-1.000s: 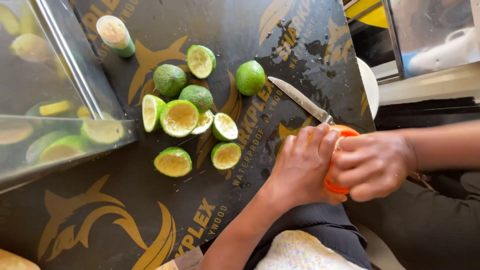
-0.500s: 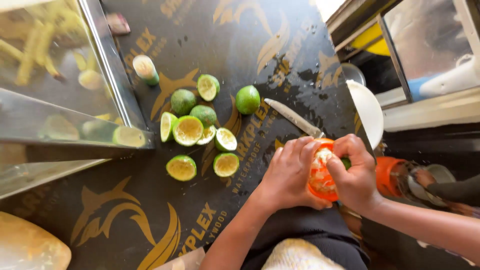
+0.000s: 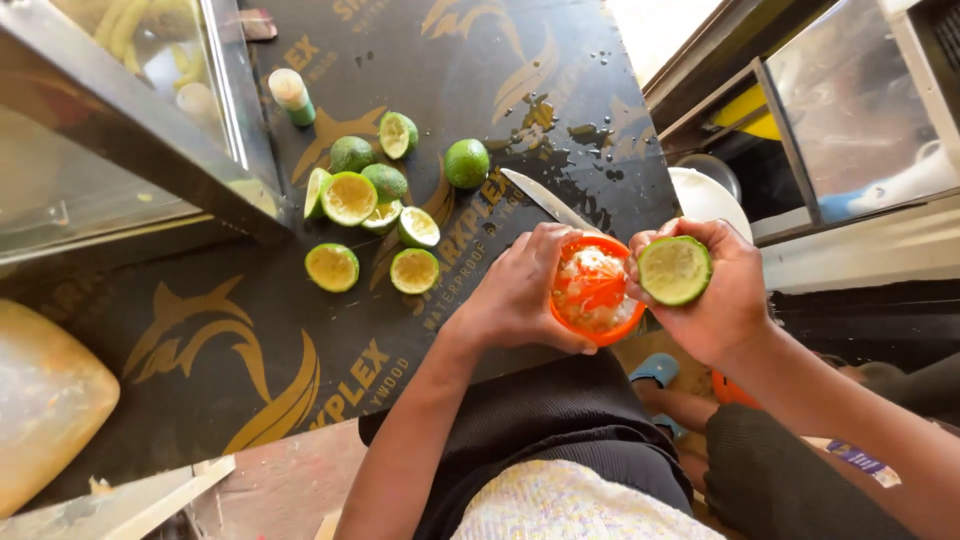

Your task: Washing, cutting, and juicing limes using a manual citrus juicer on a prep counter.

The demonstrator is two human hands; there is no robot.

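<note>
My left hand [image 3: 525, 295] grips the rim of an orange citrus juicer [image 3: 597, 290] full of pale pulp, held at the near edge of a dark board [image 3: 330, 330]. My right hand [image 3: 715, 295] holds a cut lime half [image 3: 675, 269], flesh facing up, just right of the juicer. A knife [image 3: 548, 200] lies on the board beyond my left hand. Further left on the board lies a cluster of whole limes and cut lime halves [image 3: 375, 205].
A glass and metal display case [image 3: 140, 130] stands at the left. A small green-capped bottle [image 3: 292, 97] stands beside it. A white bowl [image 3: 705, 195] sits right of the board. Water drops wet the board's far right. A yellowish block [image 3: 45, 400] lies at the near left.
My right hand lifted the lime half off the juicer and turned its cut face up. The juicer's pulp is now exposed. The view shifted slightly.
</note>
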